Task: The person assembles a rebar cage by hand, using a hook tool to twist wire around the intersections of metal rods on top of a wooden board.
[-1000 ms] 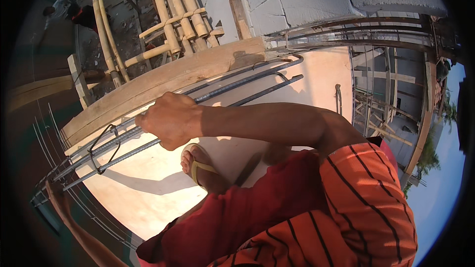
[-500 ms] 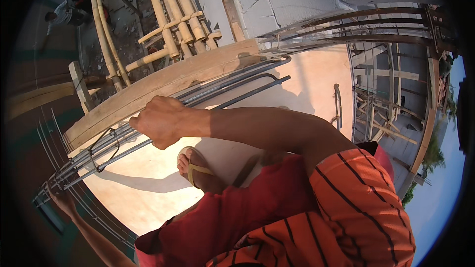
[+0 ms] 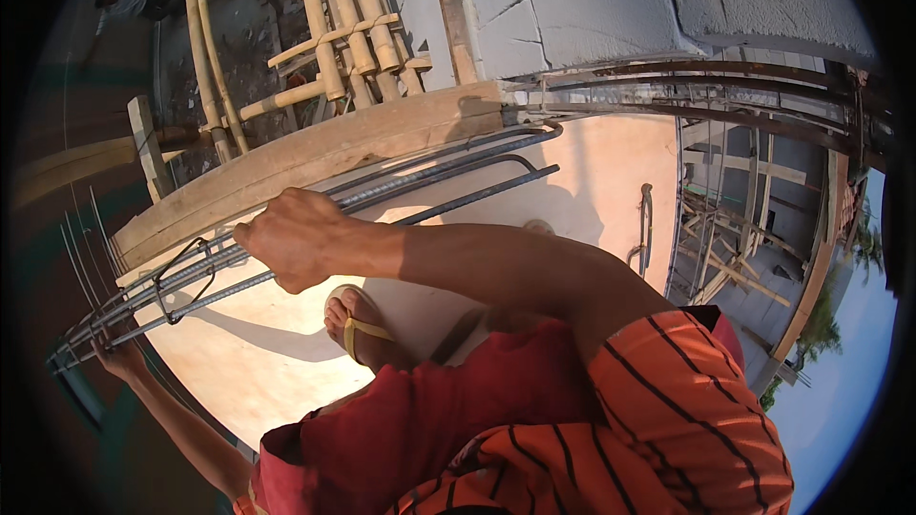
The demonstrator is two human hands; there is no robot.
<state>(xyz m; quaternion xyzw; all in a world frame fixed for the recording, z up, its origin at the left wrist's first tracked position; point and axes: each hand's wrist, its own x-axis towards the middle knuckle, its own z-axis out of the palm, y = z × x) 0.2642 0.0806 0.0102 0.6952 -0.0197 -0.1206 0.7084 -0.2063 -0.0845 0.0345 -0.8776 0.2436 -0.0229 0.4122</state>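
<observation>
Head view: right hand (image 3: 296, 240) clenched round a bundle of metal rods (image 3: 391, 187), knuckles up, arm reaching in across the middle from an orange striped sleeve (image 3: 687, 391). Left hand (image 3: 120, 357) out at the rods' left end, touching them; too small and dark there, cannot tell how firmly it grips. Rods run slantwise over a pale board (image 3: 258, 386), just beside a long wooden plank (image 3: 329, 151), hooked ends at right. Bent wire ring (image 3: 211, 269) around the rods between the two hands. Foot in a sandal (image 3: 370, 328) on the board below the right hand; separate bent bar (image 3: 646, 219) on the board's right side. Bamboo poles (image 3: 370, 24) and grey wall (image 3: 592, 5) beyond the plank
</observation>
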